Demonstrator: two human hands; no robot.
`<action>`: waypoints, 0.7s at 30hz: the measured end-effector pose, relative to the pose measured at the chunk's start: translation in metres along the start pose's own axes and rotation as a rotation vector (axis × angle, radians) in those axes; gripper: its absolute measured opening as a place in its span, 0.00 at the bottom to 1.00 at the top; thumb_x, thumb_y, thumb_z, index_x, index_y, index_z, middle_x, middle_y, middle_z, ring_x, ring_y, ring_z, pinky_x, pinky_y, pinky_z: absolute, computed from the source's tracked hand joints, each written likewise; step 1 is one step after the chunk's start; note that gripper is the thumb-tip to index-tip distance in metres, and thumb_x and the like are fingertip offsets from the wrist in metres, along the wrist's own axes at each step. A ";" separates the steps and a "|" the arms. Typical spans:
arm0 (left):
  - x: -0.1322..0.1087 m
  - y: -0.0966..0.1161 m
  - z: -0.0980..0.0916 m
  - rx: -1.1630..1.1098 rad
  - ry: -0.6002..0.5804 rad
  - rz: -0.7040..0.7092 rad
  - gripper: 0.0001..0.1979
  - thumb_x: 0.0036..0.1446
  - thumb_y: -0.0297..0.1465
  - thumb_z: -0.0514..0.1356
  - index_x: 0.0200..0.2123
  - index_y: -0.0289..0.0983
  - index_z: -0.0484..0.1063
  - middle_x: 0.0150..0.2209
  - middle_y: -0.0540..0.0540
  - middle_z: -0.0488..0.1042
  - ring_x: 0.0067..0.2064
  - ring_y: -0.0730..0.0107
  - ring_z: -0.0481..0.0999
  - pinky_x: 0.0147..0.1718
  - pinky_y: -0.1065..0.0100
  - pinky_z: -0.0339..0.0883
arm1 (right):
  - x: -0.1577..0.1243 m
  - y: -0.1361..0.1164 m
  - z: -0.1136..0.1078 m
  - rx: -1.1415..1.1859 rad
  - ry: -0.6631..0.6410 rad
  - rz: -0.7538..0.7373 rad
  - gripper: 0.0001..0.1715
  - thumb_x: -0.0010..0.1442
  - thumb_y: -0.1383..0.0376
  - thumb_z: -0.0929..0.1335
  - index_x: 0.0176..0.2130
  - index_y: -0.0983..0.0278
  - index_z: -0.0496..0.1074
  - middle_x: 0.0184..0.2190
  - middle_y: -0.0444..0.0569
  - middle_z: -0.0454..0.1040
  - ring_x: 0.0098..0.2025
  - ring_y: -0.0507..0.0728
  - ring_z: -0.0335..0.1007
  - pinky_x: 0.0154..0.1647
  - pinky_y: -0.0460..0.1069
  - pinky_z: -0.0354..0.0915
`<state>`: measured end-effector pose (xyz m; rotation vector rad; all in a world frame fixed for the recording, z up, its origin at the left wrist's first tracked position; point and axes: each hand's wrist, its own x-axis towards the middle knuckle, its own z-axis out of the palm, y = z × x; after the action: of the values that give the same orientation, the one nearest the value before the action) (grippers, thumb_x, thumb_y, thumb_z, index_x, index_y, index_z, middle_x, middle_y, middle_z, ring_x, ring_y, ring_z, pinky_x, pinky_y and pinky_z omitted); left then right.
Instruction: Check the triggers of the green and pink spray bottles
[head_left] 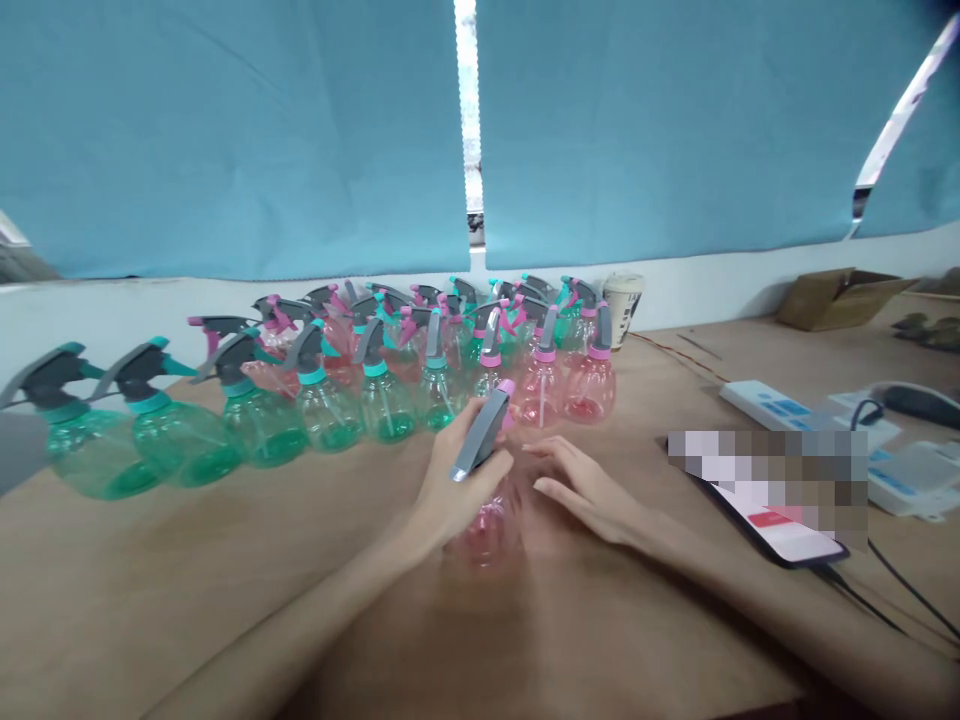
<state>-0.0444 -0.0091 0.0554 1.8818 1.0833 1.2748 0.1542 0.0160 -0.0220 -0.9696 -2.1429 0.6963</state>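
Close in front of me, a pink spray bottle (489, 535) with a grey and pink trigger head stands on the wooden table (315, 560). My left hand (450, 470) is wrapped round its neck, just below the grey head. Just to the right of the bottle, my right hand (581, 485) hovers with its fingers apart, holding nothing. Behind my hands, several more spray bottles stand in rows. The front row has green ones (262, 425) on the left and pink ones (589, 395) on the right.
A paper cup (622, 305) stands behind the bottles at the right. Further right lie a smartphone (795, 530) with a cable and a white power strip (765, 400). A cardboard box (832, 295) sits at the back right. A blue curtain (300, 140) hangs behind the table.
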 end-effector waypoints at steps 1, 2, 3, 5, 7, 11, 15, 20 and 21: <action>0.001 0.000 0.000 0.003 -0.008 0.000 0.09 0.46 0.23 0.53 0.32 0.40 0.61 0.26 0.55 0.58 0.27 0.74 0.59 0.28 0.71 0.56 | 0.001 0.007 -0.001 -0.012 0.008 0.013 0.22 0.64 0.52 0.62 0.53 0.61 0.63 0.52 0.54 0.68 0.55 0.61 0.65 0.57 0.59 0.60; 0.001 0.000 -0.001 0.012 -0.013 0.000 0.08 0.46 0.23 0.53 0.31 0.40 0.60 0.26 0.55 0.58 0.26 0.74 0.58 0.28 0.71 0.55 | 0.002 0.013 -0.001 -0.028 0.013 0.024 0.22 0.64 0.52 0.62 0.53 0.61 0.64 0.52 0.54 0.69 0.55 0.61 0.65 0.58 0.59 0.60; 0.002 0.000 -0.001 0.025 -0.016 -0.001 0.08 0.45 0.23 0.52 0.30 0.40 0.60 0.25 0.56 0.57 0.26 0.74 0.57 0.27 0.71 0.54 | 0.003 0.019 -0.001 -0.046 0.014 0.033 0.22 0.64 0.52 0.62 0.53 0.60 0.65 0.53 0.54 0.69 0.56 0.61 0.65 0.58 0.60 0.60; 0.002 0.000 -0.002 0.053 -0.019 0.001 0.08 0.44 0.23 0.52 0.29 0.40 0.59 0.25 0.56 0.56 0.25 0.75 0.54 0.26 0.70 0.53 | 0.004 0.026 0.000 -0.095 0.005 0.047 0.24 0.63 0.50 0.62 0.54 0.59 0.66 0.55 0.54 0.68 0.57 0.62 0.64 0.59 0.61 0.58; 0.002 0.001 -0.003 0.066 -0.019 0.003 0.07 0.43 0.23 0.52 0.27 0.39 0.59 0.24 0.56 0.56 0.24 0.75 0.53 0.25 0.70 0.52 | 0.003 0.029 0.003 -0.153 -0.030 0.046 0.29 0.61 0.48 0.64 0.56 0.60 0.66 0.59 0.55 0.65 0.60 0.64 0.61 0.61 0.62 0.57; 0.003 0.004 -0.004 0.044 -0.042 0.016 0.05 0.44 0.24 0.52 0.26 0.39 0.58 0.25 0.54 0.59 0.25 0.74 0.55 0.25 0.70 0.53 | 0.002 0.029 0.006 -0.253 -0.089 0.027 0.39 0.57 0.44 0.65 0.59 0.63 0.65 0.64 0.59 0.57 0.66 0.67 0.52 0.63 0.63 0.54; 0.004 0.004 -0.004 0.018 -0.065 0.032 0.06 0.44 0.23 0.52 0.27 0.39 0.60 0.26 0.54 0.60 0.25 0.74 0.57 0.25 0.71 0.54 | 0.001 0.026 0.006 -0.273 -0.102 0.038 0.41 0.57 0.42 0.64 0.60 0.64 0.64 0.65 0.59 0.56 0.67 0.66 0.49 0.64 0.64 0.51; 0.004 -0.001 0.001 -0.020 -0.030 -0.045 0.06 0.45 0.25 0.53 0.28 0.40 0.59 0.25 0.55 0.58 0.26 0.74 0.59 0.27 0.71 0.57 | 0.001 0.026 0.006 -0.244 -0.096 0.031 0.38 0.58 0.43 0.64 0.60 0.62 0.65 0.64 0.56 0.57 0.67 0.66 0.48 0.64 0.65 0.51; 0.004 -0.001 0.002 -0.023 -0.020 -0.050 0.07 0.45 0.25 0.53 0.31 0.40 0.61 0.27 0.55 0.61 0.28 0.73 0.62 0.29 0.71 0.59 | 0.001 0.026 0.006 -0.243 -0.098 0.028 0.38 0.58 0.44 0.64 0.60 0.62 0.65 0.64 0.56 0.56 0.67 0.66 0.48 0.64 0.65 0.51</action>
<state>-0.0420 -0.0054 0.0553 1.8353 1.0947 1.2331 0.1605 0.0311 -0.0430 -1.1134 -2.3434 0.5137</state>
